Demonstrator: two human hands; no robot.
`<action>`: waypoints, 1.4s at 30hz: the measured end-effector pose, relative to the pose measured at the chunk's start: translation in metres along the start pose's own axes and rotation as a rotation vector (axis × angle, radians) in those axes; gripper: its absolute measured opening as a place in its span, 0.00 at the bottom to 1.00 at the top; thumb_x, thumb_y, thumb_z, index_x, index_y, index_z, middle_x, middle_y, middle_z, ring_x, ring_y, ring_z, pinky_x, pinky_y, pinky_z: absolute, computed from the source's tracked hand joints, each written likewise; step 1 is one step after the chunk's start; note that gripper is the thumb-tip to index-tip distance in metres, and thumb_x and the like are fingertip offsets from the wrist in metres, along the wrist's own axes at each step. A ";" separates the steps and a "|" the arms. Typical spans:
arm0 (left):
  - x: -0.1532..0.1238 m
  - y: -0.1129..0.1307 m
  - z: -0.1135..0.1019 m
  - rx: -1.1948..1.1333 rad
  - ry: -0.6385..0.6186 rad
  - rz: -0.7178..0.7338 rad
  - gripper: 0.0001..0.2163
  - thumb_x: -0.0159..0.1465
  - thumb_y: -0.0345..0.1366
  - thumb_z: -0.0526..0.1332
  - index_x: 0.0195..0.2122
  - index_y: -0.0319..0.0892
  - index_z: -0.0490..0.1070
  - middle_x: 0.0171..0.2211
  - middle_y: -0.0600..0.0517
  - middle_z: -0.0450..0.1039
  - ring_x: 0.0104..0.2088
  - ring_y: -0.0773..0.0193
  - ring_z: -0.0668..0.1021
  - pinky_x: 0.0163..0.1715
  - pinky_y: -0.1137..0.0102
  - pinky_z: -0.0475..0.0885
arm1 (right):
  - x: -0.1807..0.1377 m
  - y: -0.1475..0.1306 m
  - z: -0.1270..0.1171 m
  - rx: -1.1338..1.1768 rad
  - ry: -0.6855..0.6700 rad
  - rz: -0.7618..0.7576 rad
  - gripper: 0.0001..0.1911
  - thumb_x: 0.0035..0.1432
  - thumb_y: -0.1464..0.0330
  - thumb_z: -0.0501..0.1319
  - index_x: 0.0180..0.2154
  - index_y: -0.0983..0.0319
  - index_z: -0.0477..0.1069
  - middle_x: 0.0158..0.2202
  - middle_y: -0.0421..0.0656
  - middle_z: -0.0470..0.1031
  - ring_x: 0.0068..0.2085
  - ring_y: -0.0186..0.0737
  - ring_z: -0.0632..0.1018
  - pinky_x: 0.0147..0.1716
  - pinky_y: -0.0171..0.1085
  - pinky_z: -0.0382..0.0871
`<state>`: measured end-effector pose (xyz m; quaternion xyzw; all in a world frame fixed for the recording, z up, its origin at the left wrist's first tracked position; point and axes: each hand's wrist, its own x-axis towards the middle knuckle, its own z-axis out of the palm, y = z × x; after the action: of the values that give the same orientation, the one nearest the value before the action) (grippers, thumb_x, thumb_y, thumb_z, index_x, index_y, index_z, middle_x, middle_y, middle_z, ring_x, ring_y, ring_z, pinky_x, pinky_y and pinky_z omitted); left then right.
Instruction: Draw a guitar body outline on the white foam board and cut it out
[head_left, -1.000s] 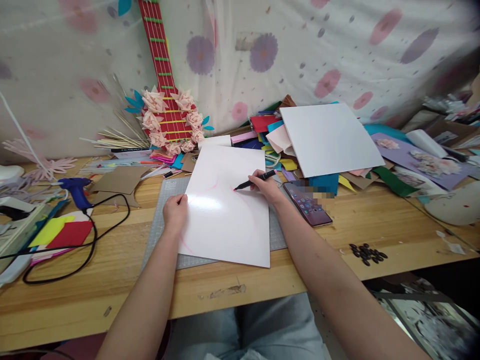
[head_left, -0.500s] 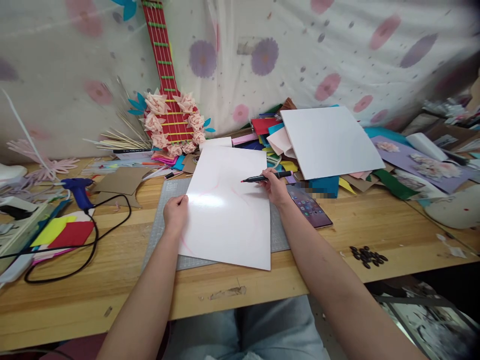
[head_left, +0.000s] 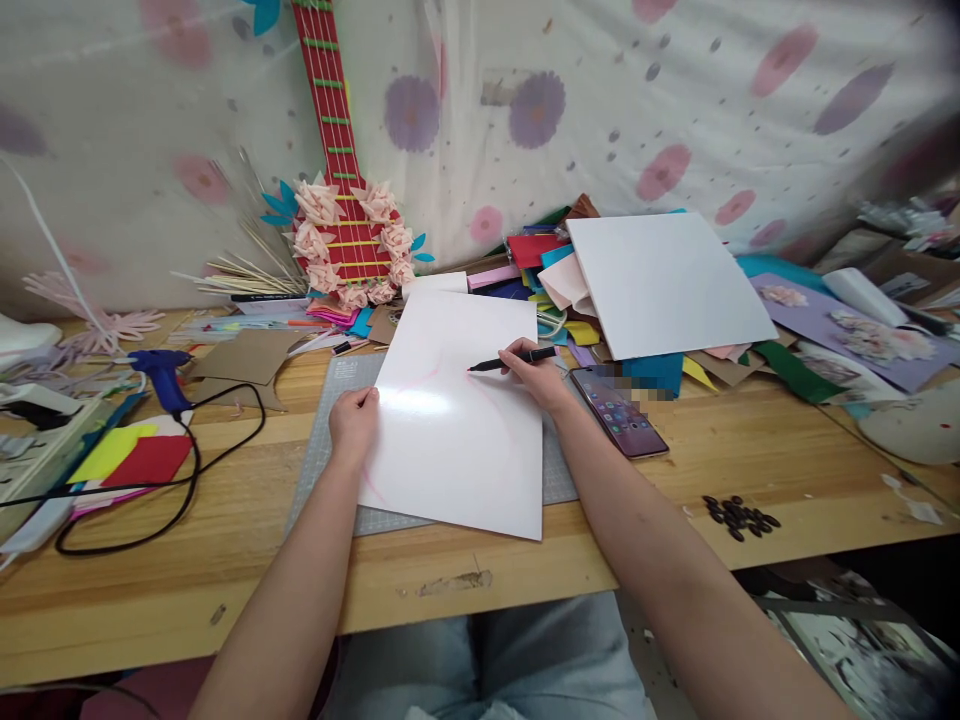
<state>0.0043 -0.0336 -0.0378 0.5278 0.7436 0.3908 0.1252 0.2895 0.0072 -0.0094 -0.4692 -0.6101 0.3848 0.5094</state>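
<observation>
A white board (head_left: 457, 450) with faint pink curved lines lies at a slant on a grey cutting mat (head_left: 341, 385). My left hand (head_left: 354, 425) is closed on the board's left edge, thumb on top and fingers beneath. Between the fingertips of my right hand (head_left: 534, 372) is a black marker (head_left: 517, 358) with a pink end. Its tip points left and sits at or just above the board, near a pink line; whether it touches I cannot tell.
A phone (head_left: 619, 412) lies right of the mat, near a pile of dark beads (head_left: 740, 517). Behind are a second white board (head_left: 671, 285), coloured sheets and a red paper guitar (head_left: 349, 235). To the left, a blue glue gun (head_left: 161, 375) trails a black cable.
My right hand has shifted a little left over the board, bringing the marker tip left and slightly nearer to me. My left hand keeps its hold on the board's edge.
</observation>
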 end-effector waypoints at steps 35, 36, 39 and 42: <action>-0.001 0.003 -0.001 0.006 -0.001 -0.016 0.14 0.57 0.39 0.55 0.35 0.40 0.78 0.34 0.47 0.76 0.37 0.58 0.75 0.42 0.66 0.68 | 0.009 0.012 -0.003 0.044 0.003 0.074 0.12 0.49 0.60 0.59 0.22 0.59 0.61 0.17 0.36 0.65 0.23 0.33 0.65 0.26 0.35 0.56; -0.001 0.003 -0.001 0.005 0.000 -0.017 0.14 0.57 0.39 0.55 0.35 0.40 0.78 0.34 0.47 0.76 0.37 0.58 0.75 0.42 0.66 0.68 | 0.009 0.011 -0.003 0.041 0.007 0.064 0.12 0.50 0.60 0.59 0.23 0.59 0.62 0.18 0.36 0.66 0.24 0.33 0.65 0.26 0.35 0.56; -0.001 0.003 -0.001 0.011 -0.005 -0.030 0.13 0.57 0.38 0.55 0.35 0.41 0.78 0.35 0.48 0.76 0.38 0.59 0.75 0.42 0.66 0.67 | 0.007 0.008 -0.001 0.015 0.004 0.036 0.12 0.49 0.59 0.60 0.23 0.59 0.63 0.20 0.37 0.67 0.25 0.33 0.65 0.28 0.35 0.57; 0.000 0.003 -0.001 0.014 -0.007 -0.031 0.12 0.57 0.38 0.55 0.35 0.42 0.78 0.35 0.49 0.76 0.38 0.59 0.75 0.43 0.66 0.68 | 0.007 0.008 0.000 0.016 -0.017 0.056 0.12 0.49 0.59 0.60 0.24 0.59 0.63 0.20 0.37 0.67 0.24 0.32 0.64 0.26 0.35 0.56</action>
<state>0.0060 -0.0338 -0.0352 0.5183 0.7541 0.3818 0.1302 0.2910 0.0162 -0.0156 -0.4787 -0.5981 0.4076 0.4970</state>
